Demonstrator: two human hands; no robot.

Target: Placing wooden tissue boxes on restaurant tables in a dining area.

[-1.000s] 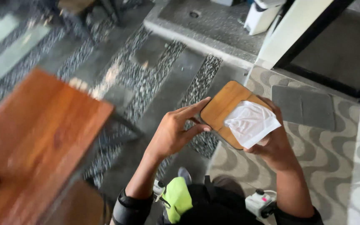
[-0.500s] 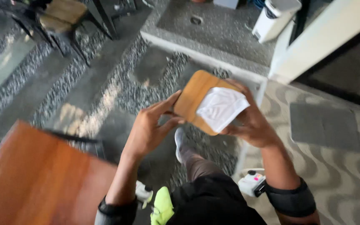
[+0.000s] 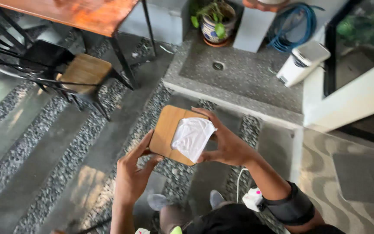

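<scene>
A small wooden board with rounded corners is held between both hands in front of me. My left hand grips its lower left edge. My right hand holds the right side and presses a white crumpled cloth against the board's face. A dark band sits on my right forearm.
A chair with a wooden seat and black metal legs stands at the upper left under an orange-brown table. A concrete basin floor with a drain, a potted plant, a blue hose and a white bin lie ahead.
I have turned and stepped onward; the brown table has left the lower left and the basin, chair and plant came into view. The board and cloth stay in both hands.
</scene>
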